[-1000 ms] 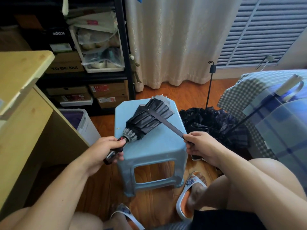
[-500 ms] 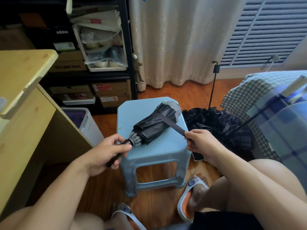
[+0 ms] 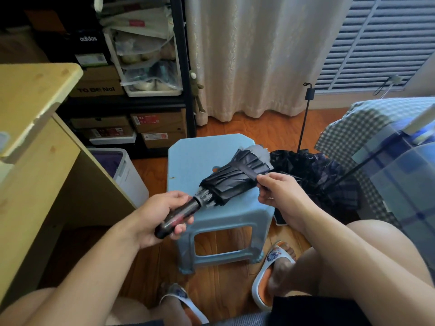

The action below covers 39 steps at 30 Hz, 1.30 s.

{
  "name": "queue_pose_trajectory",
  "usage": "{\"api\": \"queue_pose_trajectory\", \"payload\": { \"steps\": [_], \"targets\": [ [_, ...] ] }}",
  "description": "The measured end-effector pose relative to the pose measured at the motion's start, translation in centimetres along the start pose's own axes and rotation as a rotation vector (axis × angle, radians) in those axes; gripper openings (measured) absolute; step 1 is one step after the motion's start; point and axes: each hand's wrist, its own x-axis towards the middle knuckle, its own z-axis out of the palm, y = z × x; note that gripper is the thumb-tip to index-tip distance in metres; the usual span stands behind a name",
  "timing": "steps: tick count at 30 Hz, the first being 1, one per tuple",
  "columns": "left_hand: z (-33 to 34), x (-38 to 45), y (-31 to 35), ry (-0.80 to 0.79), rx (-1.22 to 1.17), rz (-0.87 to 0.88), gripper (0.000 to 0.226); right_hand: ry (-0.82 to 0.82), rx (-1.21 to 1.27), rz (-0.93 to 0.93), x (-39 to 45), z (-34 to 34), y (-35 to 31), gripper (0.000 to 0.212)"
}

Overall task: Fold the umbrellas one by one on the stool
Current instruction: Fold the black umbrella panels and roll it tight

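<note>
A collapsed black umbrella [image 3: 231,178] lies slanted over the light blue plastic stool [image 3: 195,156], its canopy bunched in pleats. My left hand [image 3: 162,215] grips its dark handle at the stool's near left corner. My right hand [image 3: 279,192] pinches the end of the grey closing strap [image 3: 246,169], which lies wound across the canopy close to the fabric. A second black umbrella [image 3: 315,175] sits unfolded on the floor to the right of the stool, its thin shaft [image 3: 303,125] sticking up.
A wooden desk [image 3: 35,128] stands at the left, with a white bin [image 3: 124,172] beside it. Black shelving [image 3: 131,74] full of shoe boxes fills the back left. A checked and blue blanket [image 3: 388,156] is at the right. My knees and slippered feet flank the stool.
My right hand has moved in toward the canopy, winding the strap round it; the stretched length of strap is gone. The umbrella has turned slightly and shifted right on the stool.
</note>
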Motion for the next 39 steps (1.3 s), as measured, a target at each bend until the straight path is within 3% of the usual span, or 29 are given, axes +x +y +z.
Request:
{"api": "queue_pose_trajectory", "payload": {
  "steps": [3,6,9,12,17,24,28,33,35,39],
  "targets": [
    [0.4,0.2,-0.7,-0.116,-0.120,-0.120,0.020,-0.033,0.047,0.096,0.2,0.6,0.3,0.015],
    [0.9,0.6,-1.2,-0.113,-0.038,-0.106,0.028,0.009,0.082,0.115,0.5,1.0,0.4,0.015],
    [1.9,0.4,-1.1,0.005,0.367,0.030,0.045,0.038,0.105,0.121,0.7,1.4,0.6,0.014],
    [2.9,0.3,-1.5,0.272,0.924,0.239,0.038,0.042,0.113,0.132,1.0,1.7,0.7,0.020],
    [3.2,0.5,-2.4,0.561,1.358,0.522,0.033,0.018,0.166,0.144,1.2,2.0,0.3,0.023],
    [4.3,3.2,-3.1,0.636,1.100,0.983,0.017,0.081,0.037,0.133,1.3,2.1,0.7,0.018],
    [4.8,4.9,-2.9,0.692,1.104,1.027,0.018,0.258,-0.445,0.030,1.6,1.8,0.7,0.030],
    [4.9,5.1,-3.6,0.681,1.122,1.097,0.020,0.349,-0.683,-0.243,1.7,1.7,-0.3,0.037],
    [5.1,4.9,-3.8,0.655,1.122,1.097,0.020,0.306,-0.683,-0.283,2.0,1.7,-0.9,0.040],
    [5.4,4.8,-3.7,0.637,1.071,1.060,0.014,0.241,-0.376,-0.121,2.4,1.6,-1.9,0.035]
  ]
}}
